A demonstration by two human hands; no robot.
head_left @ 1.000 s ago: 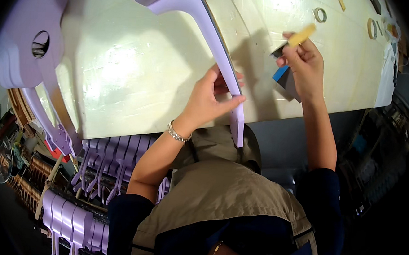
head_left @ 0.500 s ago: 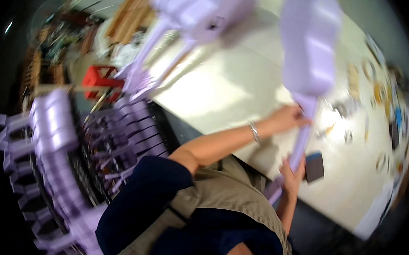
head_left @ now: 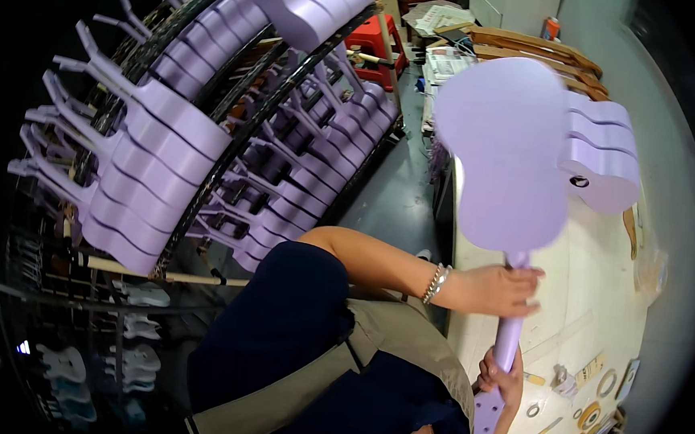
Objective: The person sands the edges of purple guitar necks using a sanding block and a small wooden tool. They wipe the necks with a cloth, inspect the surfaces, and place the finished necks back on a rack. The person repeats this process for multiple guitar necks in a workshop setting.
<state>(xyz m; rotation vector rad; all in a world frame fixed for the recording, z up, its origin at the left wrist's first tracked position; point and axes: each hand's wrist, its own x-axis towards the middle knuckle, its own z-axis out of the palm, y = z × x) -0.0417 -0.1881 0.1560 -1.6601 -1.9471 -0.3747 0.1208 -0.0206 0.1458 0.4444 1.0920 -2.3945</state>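
A glossy lilac ukulele without strings is held up in front of me, its flat back facing me and its body pointing away. My left hand, with a silver chain bracelet at the wrist, grips the neck just below the body. Lower down, my right hand is wrapped round the neck close to the headstock, which has several small holes. Behind the held body, more lilac ukuleles stand in a row on the cream worktable.
To the left, a rack carries many lilac ukuleles in tiers. Pale blue instrument bodies hang lower left. A red stool stands beyond the rack. Brown wooden necks lie at the table's far end; tape rolls sit near right.
The view has swung left, so the rack fills more of it. Both hands still hold the ukulele, whose flat back now faces me. A dark block near my right hand is out of sight.
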